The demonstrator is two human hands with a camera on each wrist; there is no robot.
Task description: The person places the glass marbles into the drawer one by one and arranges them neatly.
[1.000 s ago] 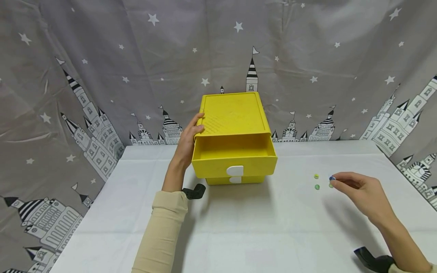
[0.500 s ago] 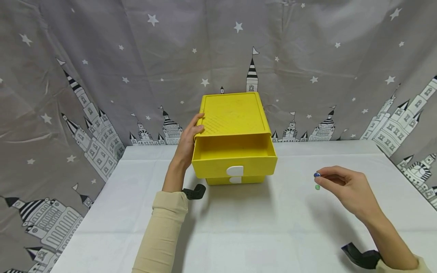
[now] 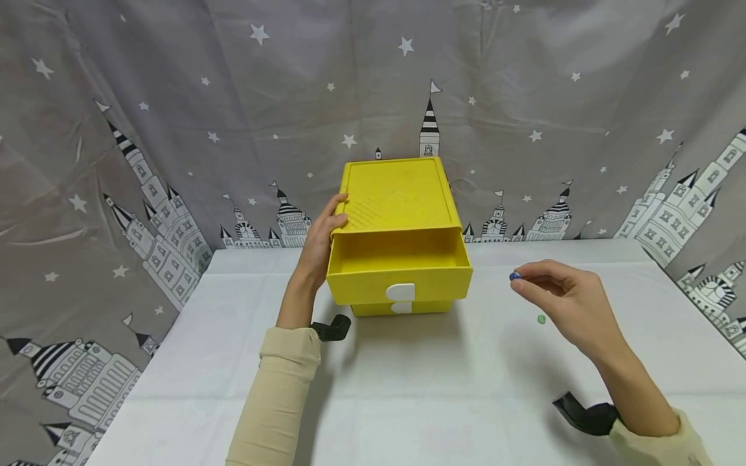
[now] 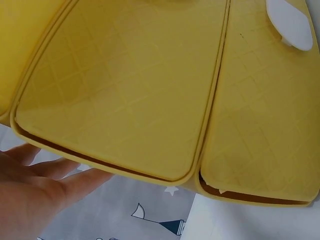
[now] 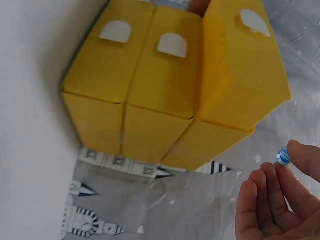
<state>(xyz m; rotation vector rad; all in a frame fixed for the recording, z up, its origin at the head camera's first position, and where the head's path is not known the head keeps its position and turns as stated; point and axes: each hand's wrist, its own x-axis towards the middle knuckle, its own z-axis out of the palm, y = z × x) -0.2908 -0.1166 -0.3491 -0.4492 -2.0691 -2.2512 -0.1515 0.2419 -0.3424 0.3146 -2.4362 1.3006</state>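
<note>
A yellow drawer box (image 3: 402, 194) with white handles stands on the table, its top drawer (image 3: 399, 285) pulled out and the inside of it bare where visible. My left hand (image 3: 317, 249) rests against the box's left side; its fingers look extended in the left wrist view, touching the edge. Thumb and fingertips of my right hand (image 3: 568, 301) pinch a blue-and-white swirled glass marble (image 5: 283, 156), held above the table to the right of the drawer. One small green marble (image 3: 541, 319) lies on the table below that hand.
White cloth covers the table (image 3: 431, 401). Behind it hangs a grey curtain (image 3: 262, 97) printed with castles and stars. The lower drawers (image 5: 165, 75) of the box are pushed in. Black straps circle both wrists.
My right hand has moved left and away from me with the blue marble. Two other small greenish marbles seen earlier are no longer visible where the hand now is. My left hand stays put.
</note>
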